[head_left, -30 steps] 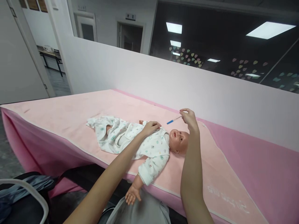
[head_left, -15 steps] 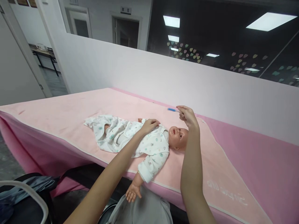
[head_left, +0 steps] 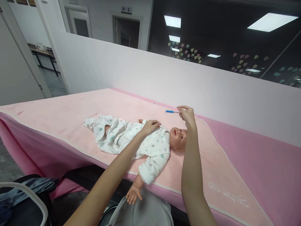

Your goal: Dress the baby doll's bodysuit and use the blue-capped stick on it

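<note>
A baby doll point(head_left: 156, 144) in a white printed outfit lies on its back on the pink cover, its head to the right and one arm hanging over the near edge. My left hand point(head_left: 151, 126) rests flat on the doll's chest, fingers stretched out. Above and beyond the doll's head, my right hand point(head_left: 187, 114) pinches a thin stick with a blue end point(head_left: 169, 111). The blue end points left, and the stick is too small to name more exactly. My right forearm hides part of the doll's head.
The pink cover point(head_left: 70, 110) drapes over the table's front edge. Behind it stands a white wall point(head_left: 141, 73) below a dark window. At lower left is a black chair point(head_left: 25, 207) with grey-blue cloth on it. A door point(head_left: 16, 62) is at far left.
My right hand has shifted slightly left with the blue-ended stick, which now shows more sharply and more level. My left hand stays on the doll's chest.
</note>
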Available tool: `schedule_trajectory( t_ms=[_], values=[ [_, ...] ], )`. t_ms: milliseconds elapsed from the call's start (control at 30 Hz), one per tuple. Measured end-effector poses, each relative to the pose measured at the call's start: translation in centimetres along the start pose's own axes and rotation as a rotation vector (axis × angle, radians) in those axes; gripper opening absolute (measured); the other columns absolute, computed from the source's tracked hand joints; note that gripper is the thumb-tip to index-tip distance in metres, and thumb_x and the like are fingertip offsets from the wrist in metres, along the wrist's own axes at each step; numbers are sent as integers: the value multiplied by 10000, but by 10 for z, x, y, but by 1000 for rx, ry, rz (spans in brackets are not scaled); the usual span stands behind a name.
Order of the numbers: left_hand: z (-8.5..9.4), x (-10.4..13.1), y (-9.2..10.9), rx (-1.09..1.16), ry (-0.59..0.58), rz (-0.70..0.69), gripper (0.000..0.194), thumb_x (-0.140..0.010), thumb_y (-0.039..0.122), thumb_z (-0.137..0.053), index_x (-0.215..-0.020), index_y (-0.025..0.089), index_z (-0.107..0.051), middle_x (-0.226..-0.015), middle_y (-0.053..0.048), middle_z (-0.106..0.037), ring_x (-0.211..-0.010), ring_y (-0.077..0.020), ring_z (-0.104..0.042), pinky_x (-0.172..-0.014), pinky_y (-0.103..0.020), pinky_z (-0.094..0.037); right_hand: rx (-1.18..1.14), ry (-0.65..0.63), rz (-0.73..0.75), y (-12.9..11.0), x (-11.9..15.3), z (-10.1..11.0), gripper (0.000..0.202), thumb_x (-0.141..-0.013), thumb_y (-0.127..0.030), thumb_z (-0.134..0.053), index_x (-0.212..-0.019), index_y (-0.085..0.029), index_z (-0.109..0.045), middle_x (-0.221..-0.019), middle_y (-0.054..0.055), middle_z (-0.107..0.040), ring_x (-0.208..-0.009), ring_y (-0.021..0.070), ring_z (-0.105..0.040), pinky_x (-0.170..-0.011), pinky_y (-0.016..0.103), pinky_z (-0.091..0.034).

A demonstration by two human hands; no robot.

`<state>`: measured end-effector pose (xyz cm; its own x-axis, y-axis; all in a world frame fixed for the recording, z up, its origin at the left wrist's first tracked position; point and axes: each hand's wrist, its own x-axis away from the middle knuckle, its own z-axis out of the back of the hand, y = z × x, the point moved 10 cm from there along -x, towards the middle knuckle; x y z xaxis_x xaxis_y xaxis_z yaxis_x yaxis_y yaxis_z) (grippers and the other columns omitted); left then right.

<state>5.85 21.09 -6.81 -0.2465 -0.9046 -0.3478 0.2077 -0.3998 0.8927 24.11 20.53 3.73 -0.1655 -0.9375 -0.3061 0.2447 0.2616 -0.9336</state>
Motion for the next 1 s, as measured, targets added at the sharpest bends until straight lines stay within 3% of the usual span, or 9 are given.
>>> schedule_trajectory(
  t_ms=[133,300,433,467,567,800,1000],
  values=[
    [0,0,0,8,-3,1,283,-737,303,-497,-845,105,-667,-778,-69,-667,-771,-182,-607,-721,-260,-437,-36,-81,-11,4,1,-11,286,-638,-283,-603,-869,-114,-610,-449,-59,-378,-386,18,-324,-368,135,-176],
    [-1,0,0,19,-2,2,262,-724,270,-522,-857,94,-662,-765,-63,-658,-747,-167,-600,-703,-249,-435,-36,-11,-76,14,-1,-4,251,-636,-245,-592,-847,-110,-614,-448,-60,-383,-384,18,-332,-374,137,-195],
    [0,3,1,-2,4,-3,272,-686,235,-577,-916,110,-651,-703,-31,-633,-688,-148,-585,-640,-233,-429,-37,98,-23,2,1,16,229,-637,-218,-586,-839,-116,-618,-452,-57,-391,-383,17,-335,-375,138,-198],
    [0,4,2,9,4,-10,294,-674,222,-590,-942,113,-640,-706,-27,-631,-686,-144,-584,-639,-229,-430,-50,76,-11,-1,1,15,234,-640,-223,-589,-848,-118,-619,-449,-60,-385,-378,16,-323,-375,140,-199],
    [1,6,5,66,8,-29,397,-640,172,-619,-1031,117,-585,-728,-20,-635,-691,-133,-589,-663,-226,-442,-89,-53,-6,-6,3,5,249,-663,-243,-585,-880,-126,-620,-435,-64,-366,-366,14,-285,-373,148,-175],
    [2,7,8,111,43,-46,450,-605,129,-649,-1035,140,-517,-714,-5,-626,-662,-123,-590,-647,-221,-448,97,-41,-60,9,1,-7,215,-672,-232,-586,-848,-113,-619,-430,-49,-395,-379,25,-339,-385,149,-192],
    [3,8,8,116,48,-39,422,-607,118,-647,-1006,145,-515,-706,-3,-624,-656,-120,-589,-634,-217,-442,114,-36,-54,12,-1,-13,230,-680,-246,-581,-861,-109,-616,-440,-51,-396,-382,27,-333,-396,156,-204]
  ],
)
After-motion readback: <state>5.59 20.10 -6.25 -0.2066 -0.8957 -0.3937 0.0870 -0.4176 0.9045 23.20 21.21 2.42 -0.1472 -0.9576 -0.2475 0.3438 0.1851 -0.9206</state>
